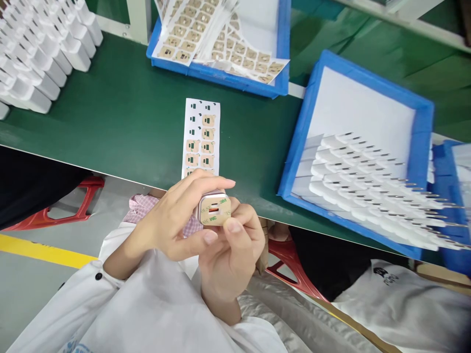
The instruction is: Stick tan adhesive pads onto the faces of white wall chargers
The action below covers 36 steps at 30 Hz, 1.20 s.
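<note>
Both hands meet around a small white USB charger [199, 214] just off the table's near edge. Its upward face has rounded corners and carries a tan adhesive sticker [221, 219] with green print, and two port slots show through it. My left hand [167, 218] holds the charger from the left, index finger along the top and thumb below. My right hand [235, 240] grips the lower right side, thumb by the sticker's corner; its other fingers are partly hidden behind. Beyond the hands lies a white sticker sheet [211, 109] with tan stickers and several bare spots.
A blue tray [217, 78] of sticker sheets stands at the back of the green table [128, 98]. At the right, another blue tray [368, 73] holds rows of white pieces with metal pins. White blocks [44, 59] fill the left corner. Red stools [86, 198] flank me.
</note>
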Each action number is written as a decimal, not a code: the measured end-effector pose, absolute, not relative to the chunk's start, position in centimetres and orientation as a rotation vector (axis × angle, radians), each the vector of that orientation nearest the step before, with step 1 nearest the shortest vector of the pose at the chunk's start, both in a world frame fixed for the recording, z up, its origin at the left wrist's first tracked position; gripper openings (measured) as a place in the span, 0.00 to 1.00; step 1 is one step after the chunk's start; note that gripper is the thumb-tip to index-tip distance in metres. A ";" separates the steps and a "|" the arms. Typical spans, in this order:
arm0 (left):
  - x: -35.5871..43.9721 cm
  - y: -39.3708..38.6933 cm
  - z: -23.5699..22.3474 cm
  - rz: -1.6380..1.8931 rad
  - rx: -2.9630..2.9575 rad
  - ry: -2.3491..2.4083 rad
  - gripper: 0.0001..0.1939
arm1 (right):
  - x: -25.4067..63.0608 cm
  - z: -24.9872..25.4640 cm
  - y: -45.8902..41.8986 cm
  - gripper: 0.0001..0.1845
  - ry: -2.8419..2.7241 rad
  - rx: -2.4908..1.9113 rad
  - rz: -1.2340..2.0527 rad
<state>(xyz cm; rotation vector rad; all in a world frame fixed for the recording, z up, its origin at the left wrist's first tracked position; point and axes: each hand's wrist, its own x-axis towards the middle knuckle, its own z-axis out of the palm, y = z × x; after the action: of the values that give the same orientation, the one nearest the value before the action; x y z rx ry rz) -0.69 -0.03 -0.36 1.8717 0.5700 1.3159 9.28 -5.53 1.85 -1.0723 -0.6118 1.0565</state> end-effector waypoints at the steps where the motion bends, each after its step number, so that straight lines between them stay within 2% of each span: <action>1: -0.7 0.0 -0.4 1.316 1.871 0.570 0.27 | 9.3 1.8 -5.5 0.18 -0.615 -1.073 1.053; 11: -0.3 0.5 -0.8 1.405 1.857 0.528 0.17 | 9.1 1.5 -5.3 0.18 -0.627 -1.046 1.033; 17: -0.3 0.5 -1.0 1.432 1.890 0.554 0.16 | 9.0 1.1 -5.2 0.14 -0.711 -1.037 0.984; 23: -0.3 0.5 -1.5 1.451 1.903 0.627 0.16 | 10.1 0.2 -5.1 0.09 -1.144 -1.130 0.546; 26: -0.1 0.5 -1.8 1.463 1.900 0.642 0.16 | 10.9 0.5 -5.3 0.10 -1.264 -1.245 0.455; 31: -0.1 0.4 -2.3 1.437 1.750 0.634 0.19 | 12.6 0.7 -5.1 0.14 -1.255 -1.356 0.575; 34: -0.1 0.3 -2.2 1.399 1.664 0.625 0.20 | 12.8 0.3 -5.0 0.11 -1.214 -1.304 0.727; 36: 0.0 0.2 -1.9 1.378 1.652 0.595 0.21 | 12.4 0.2 -5.0 0.15 -1.191 -1.306 0.780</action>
<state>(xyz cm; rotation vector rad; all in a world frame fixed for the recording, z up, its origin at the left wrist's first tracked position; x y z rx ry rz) 0.02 0.22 -1.93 1.6521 0.5951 1.3779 12.40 -5.01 0.22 -1.3058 -1.1906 0.7804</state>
